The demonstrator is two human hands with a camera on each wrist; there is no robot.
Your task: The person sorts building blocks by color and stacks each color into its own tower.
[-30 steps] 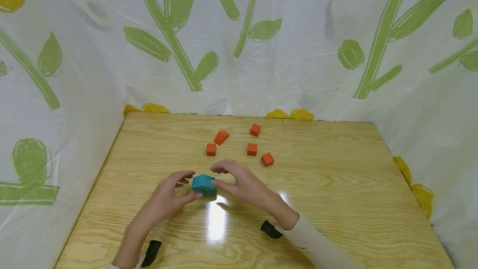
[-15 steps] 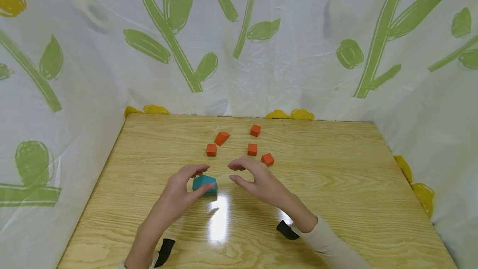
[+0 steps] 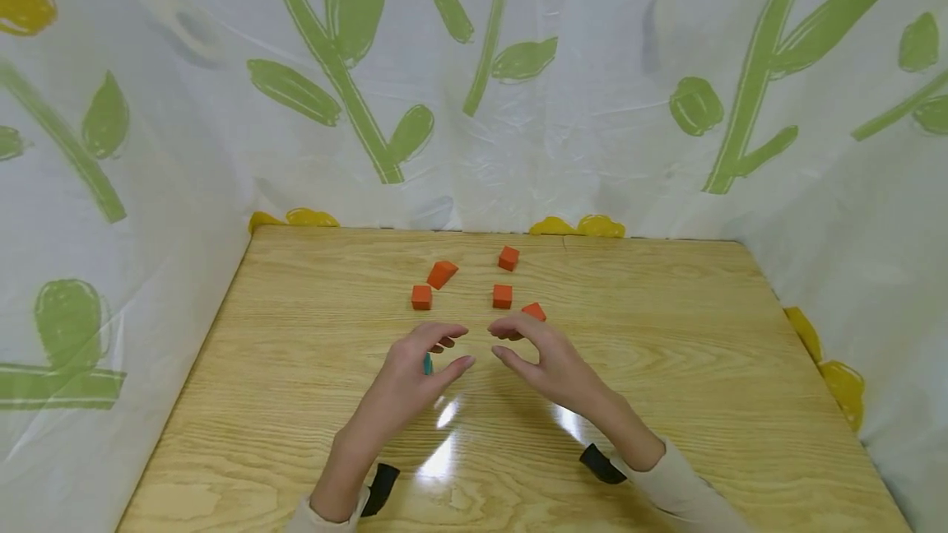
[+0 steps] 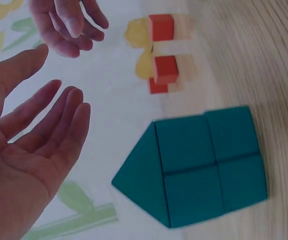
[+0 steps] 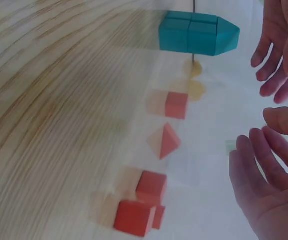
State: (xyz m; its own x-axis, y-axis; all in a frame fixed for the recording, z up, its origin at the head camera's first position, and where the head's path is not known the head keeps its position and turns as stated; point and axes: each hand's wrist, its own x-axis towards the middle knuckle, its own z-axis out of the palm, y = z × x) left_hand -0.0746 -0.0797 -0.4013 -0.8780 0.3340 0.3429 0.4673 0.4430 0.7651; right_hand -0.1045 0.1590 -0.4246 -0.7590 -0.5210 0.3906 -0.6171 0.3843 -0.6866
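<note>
A teal block house (image 4: 211, 165) stands on the table, built of several cubes stacked two wide with a triangular block (image 4: 144, 177) as its roof. In the head view my left hand (image 3: 411, 373) hides nearly all of it, leaving a teal sliver (image 3: 428, 363) between thumb and fingers. The left wrist view has this hand beside the house, apart from it, with nothing in its fingers. Facing it, my right hand (image 3: 555, 368) hovers over the table with fingers loosely bent, holding nothing. A small gap separates the two hands' fingertips.
Farther back lie several red blocks: a cube (image 3: 421, 298), a wedge-shaped block (image 3: 443, 274), another cube (image 3: 502, 296), and one (image 3: 534, 312) partly behind my right hand. A patterned white cloth (image 3: 592, 105) encloses the wooden table (image 3: 666, 352) at the back and sides.
Both hands have come away from the teal house and shifted right, the left now passing in front of it in the head view. The house and the red blocks stay put.
</note>
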